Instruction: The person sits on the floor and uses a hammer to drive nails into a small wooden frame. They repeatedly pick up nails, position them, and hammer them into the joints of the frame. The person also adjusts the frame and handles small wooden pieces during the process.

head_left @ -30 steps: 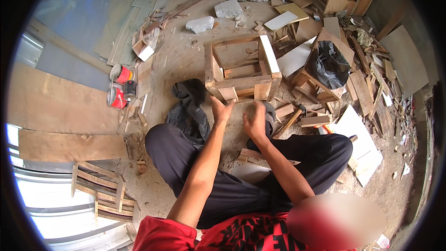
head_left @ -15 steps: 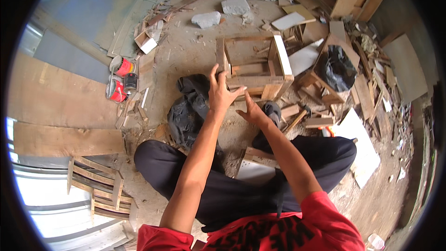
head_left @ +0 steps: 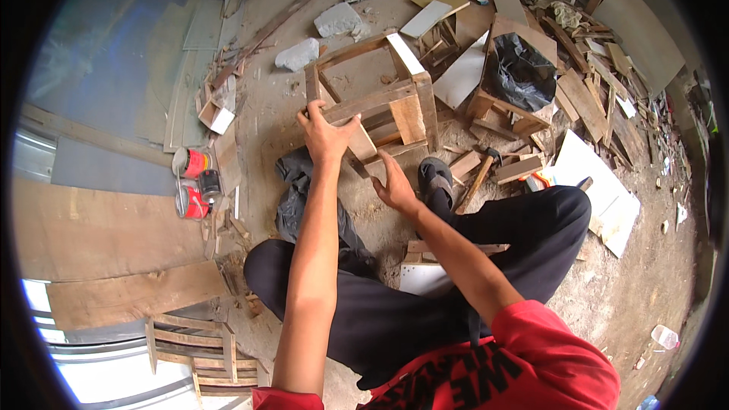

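Note:
A box-like wooden frame (head_left: 368, 97) lies tilted on the dirt floor in front of me, one white strip (head_left: 405, 53) on its far right rail. Fingers of my left hand (head_left: 328, 137) curl over its near left corner, while the thumb presses along the near rail. A pale slat (head_left: 360, 139) runs down from that thumb on the near side. My right hand (head_left: 397, 188) is at the frame's lower near corner; its fingers are extended, thumb apart, with fingertips touching or very close to the wood.
A hammer (head_left: 478, 180) lies beside my sandalled foot (head_left: 435, 175) and wood blocks. To the left stand paint cans (head_left: 193, 162); a black plastic bag (head_left: 290, 197) lies nearer. On the right are a wooden stool frame holding black plastic (head_left: 522, 72), scrap wood (head_left: 585, 106) and white board (head_left: 596, 197).
The wooden frame has tipped and turned, its near side now facing me more. My left hand stays on its corner; my right hand sits lower beside it. The whole view has shifted.

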{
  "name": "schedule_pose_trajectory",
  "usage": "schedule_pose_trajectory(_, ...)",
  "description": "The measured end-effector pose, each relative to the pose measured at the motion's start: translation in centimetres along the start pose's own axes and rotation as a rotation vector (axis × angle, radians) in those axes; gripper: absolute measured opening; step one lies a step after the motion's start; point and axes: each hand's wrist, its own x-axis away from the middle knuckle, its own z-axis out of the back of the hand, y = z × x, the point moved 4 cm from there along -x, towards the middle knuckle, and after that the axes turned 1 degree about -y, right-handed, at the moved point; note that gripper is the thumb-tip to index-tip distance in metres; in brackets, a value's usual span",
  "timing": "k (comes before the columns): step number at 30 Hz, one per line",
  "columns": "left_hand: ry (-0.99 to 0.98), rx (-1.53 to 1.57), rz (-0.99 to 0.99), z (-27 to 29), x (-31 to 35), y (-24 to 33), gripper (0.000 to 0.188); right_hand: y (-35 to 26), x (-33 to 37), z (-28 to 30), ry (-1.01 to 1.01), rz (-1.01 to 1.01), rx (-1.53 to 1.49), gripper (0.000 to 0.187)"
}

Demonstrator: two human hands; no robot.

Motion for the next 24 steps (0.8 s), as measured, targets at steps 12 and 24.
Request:
schedule_pose_trajectory(12, -0.079, -0.032, 0.083, -0.7, -4.2, 0.6, 0.095, 1.7, -5.3, -5.6, -0.029, -1.294, -1.175, 0.124)
schedule_pose_trajectory(24, -0.098, 0.228, 0.284, -0.7, 0.3, 2.5, 0.119, 5.5, -2.0, -10.4, -0.066, -1.261, -1.887, 0.124)
